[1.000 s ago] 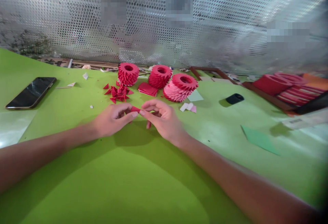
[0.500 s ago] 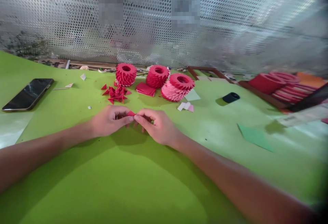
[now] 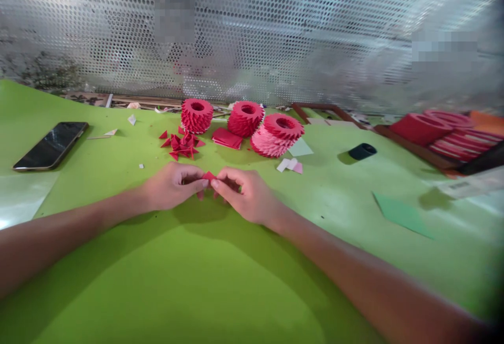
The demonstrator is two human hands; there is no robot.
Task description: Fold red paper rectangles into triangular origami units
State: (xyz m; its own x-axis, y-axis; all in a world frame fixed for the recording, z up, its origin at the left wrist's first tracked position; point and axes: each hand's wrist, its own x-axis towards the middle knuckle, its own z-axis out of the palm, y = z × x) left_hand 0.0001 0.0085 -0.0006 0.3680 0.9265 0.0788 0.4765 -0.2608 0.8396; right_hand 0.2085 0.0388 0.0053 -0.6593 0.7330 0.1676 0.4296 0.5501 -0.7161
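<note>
Between my two hands is a small folded piece of red paper (image 3: pixel 209 176), its pointed top showing. My left hand (image 3: pixel 173 185) pinches its left side between thumb and fingers. On the right side, my right hand (image 3: pixel 246 193) grips it the same way. Just beyond the hands lies a pile of red folded paper triangles (image 3: pixel 183 146). Beside that pile sits a stack of red paper slips (image 3: pixel 227 138). Three ring-shaped stacks of folded paper stand behind: a red one (image 3: pixel 196 117), another red one (image 3: pixel 245 119) and a red-and-pink one (image 3: pixel 277 135).
A phone (image 3: pixel 51 146) lies at the left. White and pink paper scraps (image 3: pixel 290 165), a dark cylinder (image 3: pixel 362 150) and a green paper sheet (image 3: pixel 401 215) are on the right. A brown tray (image 3: pixel 413 152) holds red rolls at the far right. Perforated metal (image 3: pixel 244 29) closes off the back.
The red paper has turned in my fingers, so a peak now points upward between the thumbs. The whole view has shifted slightly; the things on the table stay in place.
</note>
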